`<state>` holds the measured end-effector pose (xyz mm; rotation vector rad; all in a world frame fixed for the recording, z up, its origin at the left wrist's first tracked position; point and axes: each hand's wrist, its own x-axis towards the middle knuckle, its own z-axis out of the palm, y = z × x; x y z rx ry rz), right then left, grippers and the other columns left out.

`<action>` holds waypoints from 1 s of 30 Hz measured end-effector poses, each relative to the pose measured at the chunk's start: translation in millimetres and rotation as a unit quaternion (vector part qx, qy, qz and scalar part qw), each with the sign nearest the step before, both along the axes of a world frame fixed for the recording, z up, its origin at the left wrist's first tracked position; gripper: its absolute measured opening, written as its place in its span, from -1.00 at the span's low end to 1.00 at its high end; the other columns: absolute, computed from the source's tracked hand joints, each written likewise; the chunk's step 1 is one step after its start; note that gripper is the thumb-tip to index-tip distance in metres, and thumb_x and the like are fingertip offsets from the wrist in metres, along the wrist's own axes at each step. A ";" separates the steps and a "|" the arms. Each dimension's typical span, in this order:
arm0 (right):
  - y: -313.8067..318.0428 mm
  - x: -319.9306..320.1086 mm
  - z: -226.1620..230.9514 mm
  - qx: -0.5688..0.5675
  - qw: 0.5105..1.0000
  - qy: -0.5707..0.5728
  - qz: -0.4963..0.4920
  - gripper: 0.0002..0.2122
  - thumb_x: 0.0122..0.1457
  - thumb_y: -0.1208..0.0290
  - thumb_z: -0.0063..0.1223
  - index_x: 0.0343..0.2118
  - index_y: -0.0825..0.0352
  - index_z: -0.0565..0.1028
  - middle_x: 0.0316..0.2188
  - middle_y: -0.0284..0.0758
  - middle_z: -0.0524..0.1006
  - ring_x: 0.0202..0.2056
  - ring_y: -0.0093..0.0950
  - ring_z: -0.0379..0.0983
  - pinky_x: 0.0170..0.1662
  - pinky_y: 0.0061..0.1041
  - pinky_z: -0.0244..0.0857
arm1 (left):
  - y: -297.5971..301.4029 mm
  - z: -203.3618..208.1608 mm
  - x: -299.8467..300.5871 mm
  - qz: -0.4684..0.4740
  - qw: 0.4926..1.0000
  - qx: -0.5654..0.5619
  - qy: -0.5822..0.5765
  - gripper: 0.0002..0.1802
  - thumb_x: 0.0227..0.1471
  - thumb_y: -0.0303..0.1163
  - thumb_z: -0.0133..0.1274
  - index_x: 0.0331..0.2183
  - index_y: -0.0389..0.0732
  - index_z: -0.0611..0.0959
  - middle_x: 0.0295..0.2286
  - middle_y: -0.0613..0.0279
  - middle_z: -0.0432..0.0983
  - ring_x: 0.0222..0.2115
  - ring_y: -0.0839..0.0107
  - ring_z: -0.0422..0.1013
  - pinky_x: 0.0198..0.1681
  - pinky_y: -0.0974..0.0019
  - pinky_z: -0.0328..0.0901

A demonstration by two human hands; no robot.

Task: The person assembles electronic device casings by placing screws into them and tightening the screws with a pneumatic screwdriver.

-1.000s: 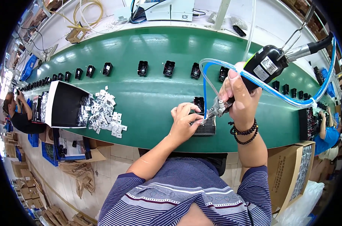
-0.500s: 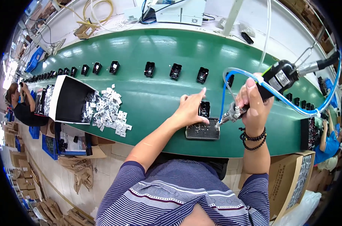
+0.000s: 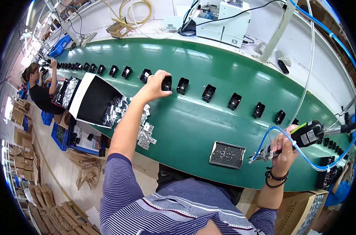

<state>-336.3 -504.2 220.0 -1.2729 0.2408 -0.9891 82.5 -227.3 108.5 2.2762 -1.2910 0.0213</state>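
My left hand reaches far to the left, thumb and fingers around a small black plastic housing in the row on the green bench. My right hand grips a black powered screwdriver with a blue air hose attached. The driver's metal tip points left and hangs just right of a perforated screw tray that carries small screws. Right of my left hand, the nearest housing stands apart from it.
More black housings line the green bench. A heap of small metal plates lies under my left forearm, beside an open white box. A co-worker stands at the far left; a cardboard box sits at lower right.
My left hand has moved left and up from beside the tray to the row, where it now grasps a housing. The view has shifted; the screwdriver stays in my right hand, beside the tray.
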 end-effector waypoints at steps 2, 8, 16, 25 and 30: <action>1.0 0.8 -4.3 -0.007 1.000 0.001 -0.010 -0.80 0.29 0.51 0.11 -0.11 0.38 0.37 -0.65 -0.42 0.40 -0.78 -0.63 0.25 -0.73 -0.69 0.13 | 6.5 -18.5 28.0 0.001 1.000 0.015 -0.003 -0.24 -0.23 -0.36 0.41 0.07 -0.14 0.49 0.01 0.15 0.45 0.00 0.19 0.42 0.18 0.09 0.20; 2.7 2.4 -8.3 -0.011 1.000 0.014 0.001 -0.79 0.28 0.49 0.13 -0.10 0.38 0.37 -0.67 -0.40 0.40 -0.78 -0.63 0.25 -0.73 -0.70 0.14 | 3.8 -38.9 47.2 -0.001 0.999 0.049 -0.013 -0.11 -0.29 -0.32 0.48 0.14 -0.09 0.48 0.11 0.25 0.43 0.13 0.20 0.38 0.28 0.02 0.08; 5.4 10.0 2.9 0.003 1.000 0.009 -0.002 -0.74 0.24 0.50 0.18 -0.07 0.39 0.39 -0.66 -0.40 0.42 -0.77 -0.63 0.29 -0.73 -0.71 0.18 | -46.7 -37.0 0.9 -0.036 0.990 0.089 -0.100 0.03 -0.35 -0.17 0.53 0.22 0.03 0.46 0.21 0.51 0.39 0.29 0.28 0.25 0.28 -0.11 -0.02; -7.6 42.8 23.2 -0.044 0.999 0.013 -0.009 -0.81 0.26 0.54 0.13 -0.10 0.40 0.43 -0.64 -0.42 0.39 -0.70 -0.66 0.27 -0.65 -0.69 0.22 | -100.3 -23.9 -147.8 -0.134 0.969 -0.143 0.151 -0.10 -0.26 -0.27 0.50 0.15 -0.15 0.49 0.04 0.13 0.46 0.05 0.17 0.40 0.19 0.11 0.13; -15.9 49.6 25.5 -0.065 0.998 0.009 -0.007 -0.82 0.28 0.55 0.14 -0.10 0.42 0.46 -0.63 -0.39 0.45 -0.71 -0.64 0.30 -0.61 -0.67 0.26 | -135.1 -59.9 -246.1 -0.195 0.948 -0.152 0.199 -0.11 -0.22 -0.12 0.49 0.13 -0.18 0.48 0.02 0.09 0.43 0.01 0.19 0.39 0.17 0.11 0.12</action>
